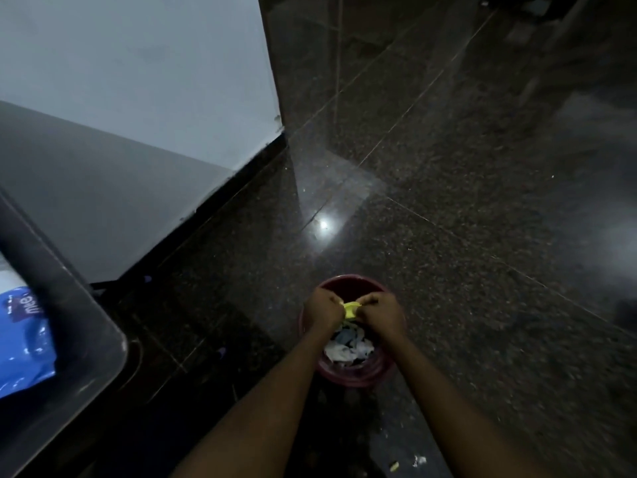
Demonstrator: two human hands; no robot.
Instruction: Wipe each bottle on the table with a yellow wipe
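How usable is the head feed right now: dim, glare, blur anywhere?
Head view: dim overall; one glare spot on the polished floor; far right blurred; wide-angle bends the table edge at left; the yellow wipe, held by left hand and right hand over the red bin, reads clearly.

The only readable print is on a blue packet [26,343], well to the left of the red bucket [349,280]: white letters that look like "mee", turned sideways on a dark patch. The smaller print beside them is too blurred to read.
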